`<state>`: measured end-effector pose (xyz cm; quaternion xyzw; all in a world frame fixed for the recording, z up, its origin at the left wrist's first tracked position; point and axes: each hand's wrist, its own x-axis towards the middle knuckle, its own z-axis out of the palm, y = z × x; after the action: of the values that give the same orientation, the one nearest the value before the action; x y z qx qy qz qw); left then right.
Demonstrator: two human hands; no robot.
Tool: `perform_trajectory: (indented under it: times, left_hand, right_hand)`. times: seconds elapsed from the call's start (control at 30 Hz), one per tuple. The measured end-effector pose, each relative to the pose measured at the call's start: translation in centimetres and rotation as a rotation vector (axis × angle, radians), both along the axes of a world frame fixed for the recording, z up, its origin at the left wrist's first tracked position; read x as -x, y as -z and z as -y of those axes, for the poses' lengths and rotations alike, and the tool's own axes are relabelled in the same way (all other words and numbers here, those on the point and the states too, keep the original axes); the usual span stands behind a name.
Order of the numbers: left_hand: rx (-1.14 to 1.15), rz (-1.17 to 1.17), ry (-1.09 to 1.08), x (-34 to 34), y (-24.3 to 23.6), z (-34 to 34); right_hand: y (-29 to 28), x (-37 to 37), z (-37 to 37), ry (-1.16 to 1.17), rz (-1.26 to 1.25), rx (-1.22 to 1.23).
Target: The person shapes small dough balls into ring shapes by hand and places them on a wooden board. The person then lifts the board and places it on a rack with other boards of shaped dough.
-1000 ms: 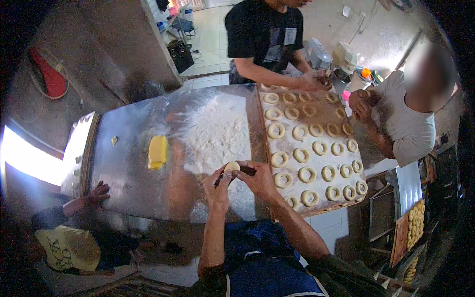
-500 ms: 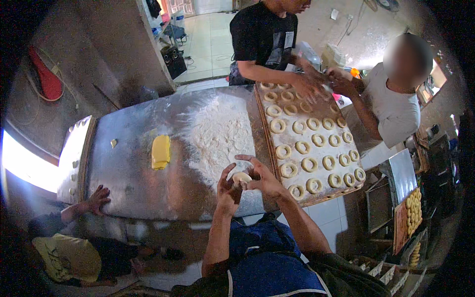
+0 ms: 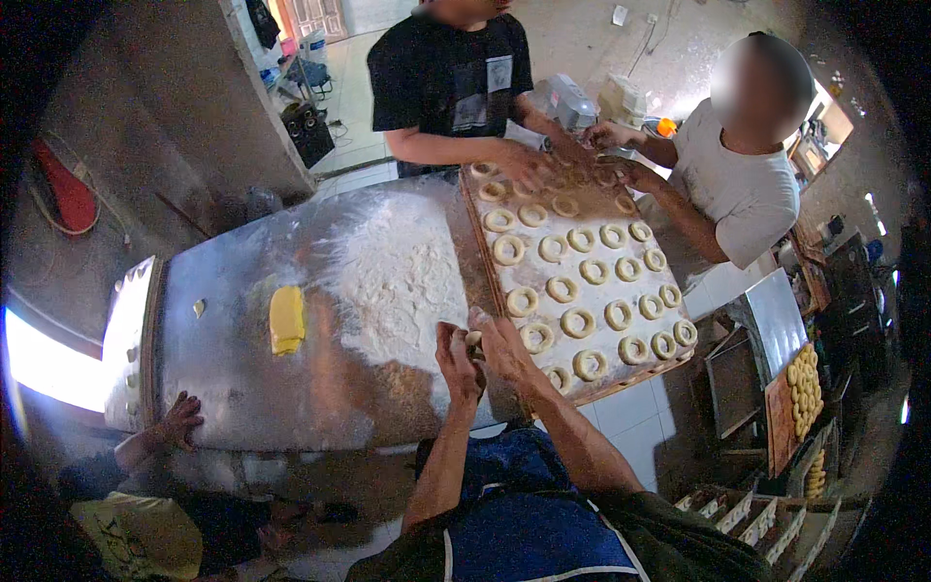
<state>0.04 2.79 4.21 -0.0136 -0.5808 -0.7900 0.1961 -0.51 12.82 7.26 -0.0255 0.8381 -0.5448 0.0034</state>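
Note:
My left hand [image 3: 460, 367] and my right hand [image 3: 506, 353] meet over the near edge of the table, their fingers curled round a small piece of pale dough [image 3: 473, 339]. Most of that dough is hidden by the fingers. Just beyond them lies a wide patch of white flour [image 3: 402, 276]. To the right, close to my right hand, rests a floured board [image 3: 606, 325] bearing rows of dough rings [image 3: 579, 323].
A yellow block [image 3: 287, 320], likely fat, and a dough scrap [image 3: 200, 308] lie on the metal table [image 3: 228, 359]. Two people work at the board's far end. Another person's hand [image 3: 178, 421] rests on the table's left edge. Filled trays [image 3: 805, 381] stand lower right.
My hands have drawn closer together round the dough, covering more of it. The view has shifted, so the table sits further left. The people across have moved their hands over the board's far end.

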Motion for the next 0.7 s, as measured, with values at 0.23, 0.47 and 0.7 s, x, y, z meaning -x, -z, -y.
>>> perform_trajectory:
  times: [0.23, 0.47, 0.7]
  left_hand:
    - [0.300, 0.086, -0.100, 2.9, 2.6, -5.3]
    - [0.703, -0.074, -0.163, 6.0, 1.7, -10.6]
    - [0.503, 0.033, 0.000, 11.0, 1.6, -16.7]
  right_hand:
    - [-0.2, 1.9, -4.8, 0.129, 0.260, 0.131]
    - [0.7, 5.1, -11.1, 0.061, -0.039, 0.038]
    - [-0.3, 9.1, -18.8, 0.034, -0.062, 0.044]
